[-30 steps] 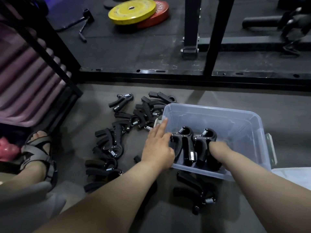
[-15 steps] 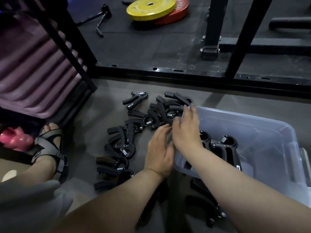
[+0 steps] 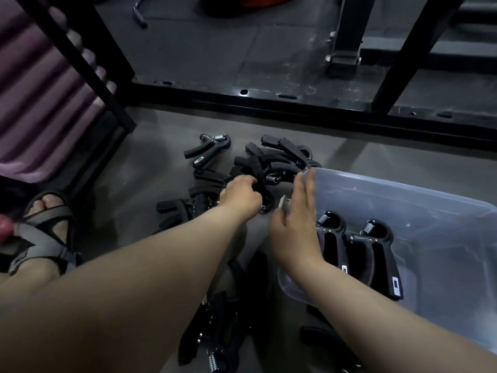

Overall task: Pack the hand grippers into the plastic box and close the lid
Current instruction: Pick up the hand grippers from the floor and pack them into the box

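hand grippers [image 3: 212,149]: black, with silver springs and small white labels
plastic box [image 3: 403,195]: clear, faintly bluish
sandal [image 3: 40,238]: grey straps, lower left of the frame
rolled mats [image 3: 40,90]: purple, banded light and dark, upper left
floor [image 3: 376,162]: plain grey
rack frame [image 3: 269,100]: black

We see two bare forearms ending in the bare left hand [image 3: 240,196] and right hand [image 3: 294,227] beside the plastic box [image 3: 376,181]. Well to the left of the box we find a foot [image 3: 44,208] in an open-toed sandal [image 3: 40,238]. Wide grey straps with darker edges cross its instep, a dark rim curves round the toes, and a small label [image 3: 20,258] marks the strap farthest from the box.
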